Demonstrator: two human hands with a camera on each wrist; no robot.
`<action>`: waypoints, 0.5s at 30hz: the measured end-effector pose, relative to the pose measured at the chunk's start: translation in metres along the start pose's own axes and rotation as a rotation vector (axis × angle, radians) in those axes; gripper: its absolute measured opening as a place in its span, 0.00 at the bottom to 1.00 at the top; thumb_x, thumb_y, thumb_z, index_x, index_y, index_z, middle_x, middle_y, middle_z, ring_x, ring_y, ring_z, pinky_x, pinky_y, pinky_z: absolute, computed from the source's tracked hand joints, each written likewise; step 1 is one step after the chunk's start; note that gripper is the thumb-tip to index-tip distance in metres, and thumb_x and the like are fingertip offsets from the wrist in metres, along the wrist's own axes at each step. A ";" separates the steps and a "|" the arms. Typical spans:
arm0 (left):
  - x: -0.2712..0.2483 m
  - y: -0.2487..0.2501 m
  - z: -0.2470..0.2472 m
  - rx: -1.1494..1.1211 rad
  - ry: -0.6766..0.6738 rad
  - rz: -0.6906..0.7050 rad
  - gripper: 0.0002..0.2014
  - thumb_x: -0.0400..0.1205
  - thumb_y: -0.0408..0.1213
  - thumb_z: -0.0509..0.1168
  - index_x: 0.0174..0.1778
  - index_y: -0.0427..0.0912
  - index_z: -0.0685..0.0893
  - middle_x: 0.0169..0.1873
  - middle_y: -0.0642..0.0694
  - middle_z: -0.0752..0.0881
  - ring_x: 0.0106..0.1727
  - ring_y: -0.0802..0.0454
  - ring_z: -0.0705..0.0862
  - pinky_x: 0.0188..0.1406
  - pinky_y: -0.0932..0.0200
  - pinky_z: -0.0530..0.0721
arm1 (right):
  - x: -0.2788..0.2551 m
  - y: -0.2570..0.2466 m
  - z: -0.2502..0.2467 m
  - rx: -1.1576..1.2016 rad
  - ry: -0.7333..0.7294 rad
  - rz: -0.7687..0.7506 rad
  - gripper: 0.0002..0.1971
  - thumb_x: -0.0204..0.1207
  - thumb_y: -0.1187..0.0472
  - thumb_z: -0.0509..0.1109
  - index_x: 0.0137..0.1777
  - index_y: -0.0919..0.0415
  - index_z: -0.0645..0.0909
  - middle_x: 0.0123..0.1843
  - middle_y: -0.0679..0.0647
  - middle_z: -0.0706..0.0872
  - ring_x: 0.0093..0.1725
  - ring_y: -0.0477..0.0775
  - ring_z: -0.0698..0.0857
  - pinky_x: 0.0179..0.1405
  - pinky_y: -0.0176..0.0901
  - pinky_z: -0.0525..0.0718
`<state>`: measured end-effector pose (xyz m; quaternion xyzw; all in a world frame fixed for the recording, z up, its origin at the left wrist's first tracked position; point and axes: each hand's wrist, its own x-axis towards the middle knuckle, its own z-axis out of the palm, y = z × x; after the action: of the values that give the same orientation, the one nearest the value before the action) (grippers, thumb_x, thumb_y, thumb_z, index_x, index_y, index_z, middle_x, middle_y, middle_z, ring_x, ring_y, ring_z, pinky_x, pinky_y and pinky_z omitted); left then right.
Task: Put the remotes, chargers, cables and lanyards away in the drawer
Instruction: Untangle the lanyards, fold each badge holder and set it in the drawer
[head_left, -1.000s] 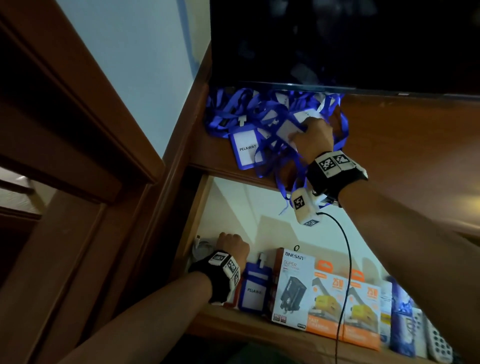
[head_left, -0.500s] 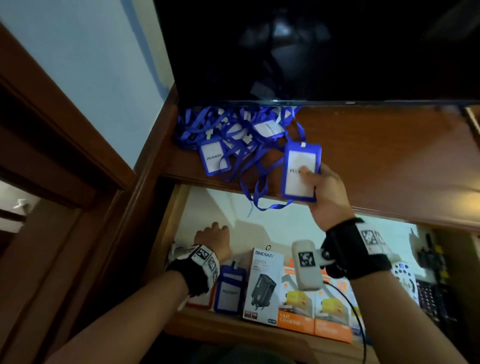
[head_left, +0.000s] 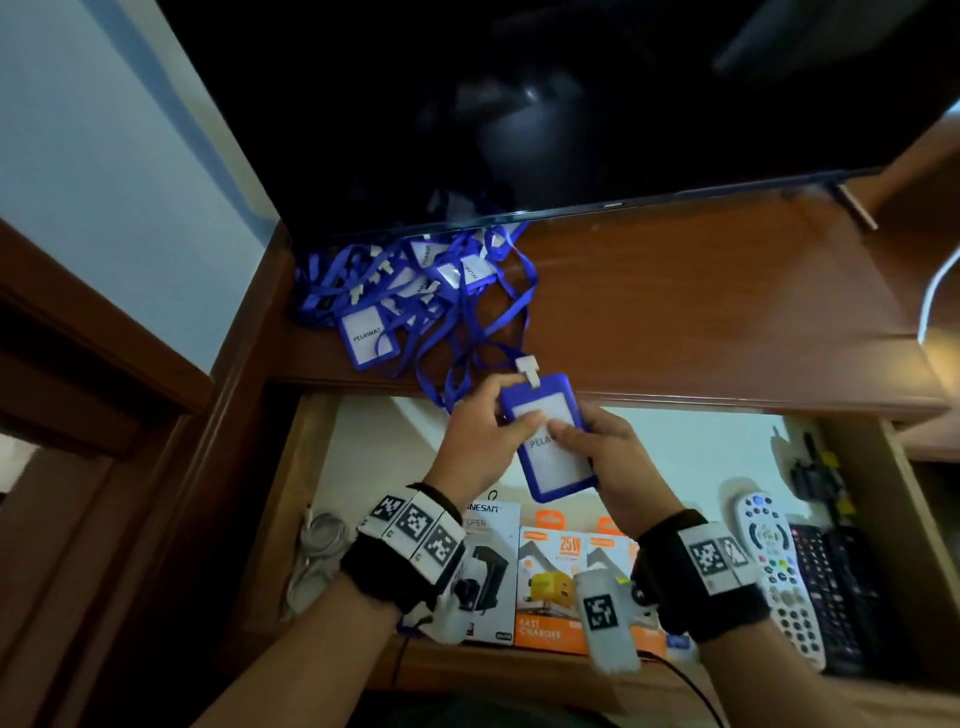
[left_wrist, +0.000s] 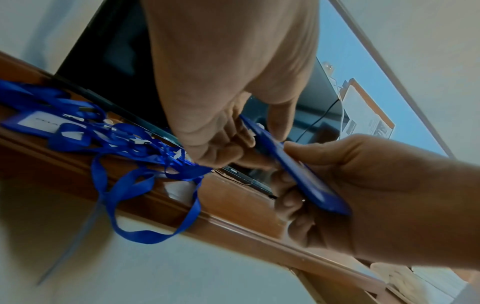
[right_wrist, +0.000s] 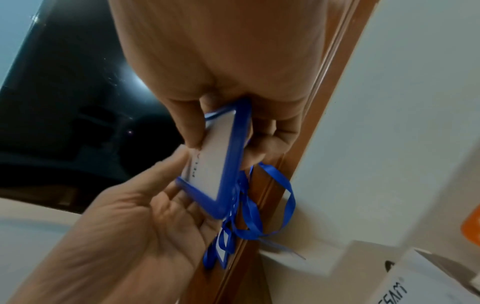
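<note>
— What is held by the hands?

— A blue badge holder (head_left: 550, 441) is gripped by both: the left hand (head_left: 480, 434) is curled round its far end, thumb on the white card, and the right hand (head_left: 605, 462) is curled round its near end, thumb pressed on the face. It is held above the open drawer (head_left: 914, 519), just near of the tabletop (head_left: 701, 312) edge.

— And its strap?

— The blue ribbon (left_wrist: 145, 205) is seen trailing over that edge, back to the pile of lanyards (head_left: 410, 291) lying at the far left under the television (head_left: 519, 104).

— What is kept in the drawer?

— Charger boxes (head_left: 550, 587) are stood along the near side, a white cable (head_left: 317, 551) is coiled at the left, and a white remote (head_left: 779, 566) with dark remotes (head_left: 836, 587) is laid at the right.
</note>
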<state>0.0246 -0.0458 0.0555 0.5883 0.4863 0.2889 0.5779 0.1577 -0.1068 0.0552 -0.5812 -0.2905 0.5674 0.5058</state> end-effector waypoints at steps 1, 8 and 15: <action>-0.001 0.002 0.001 -0.012 0.006 0.004 0.15 0.78 0.30 0.71 0.58 0.47 0.79 0.49 0.42 0.88 0.47 0.50 0.86 0.54 0.47 0.84 | 0.000 0.000 -0.001 0.037 0.019 0.015 0.04 0.80 0.65 0.67 0.47 0.62 0.83 0.41 0.55 0.89 0.39 0.54 0.86 0.34 0.41 0.84; -0.011 0.005 -0.017 -0.013 -0.083 -0.031 0.16 0.80 0.28 0.68 0.57 0.52 0.78 0.50 0.45 0.87 0.50 0.51 0.87 0.52 0.56 0.86 | 0.007 -0.001 0.000 0.206 0.053 -0.060 0.13 0.85 0.54 0.58 0.60 0.62 0.77 0.42 0.57 0.88 0.40 0.54 0.85 0.42 0.48 0.82; -0.015 0.020 -0.047 -0.014 -0.258 -0.020 0.16 0.80 0.24 0.65 0.56 0.51 0.79 0.50 0.47 0.85 0.47 0.55 0.84 0.48 0.61 0.85 | 0.028 -0.021 0.023 0.446 -0.171 0.082 0.23 0.85 0.46 0.54 0.69 0.61 0.76 0.63 0.66 0.85 0.60 0.66 0.85 0.60 0.61 0.83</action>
<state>-0.0183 -0.0385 0.0855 0.6116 0.4120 0.2084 0.6424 0.1459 -0.0683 0.0679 -0.4164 -0.1758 0.6847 0.5717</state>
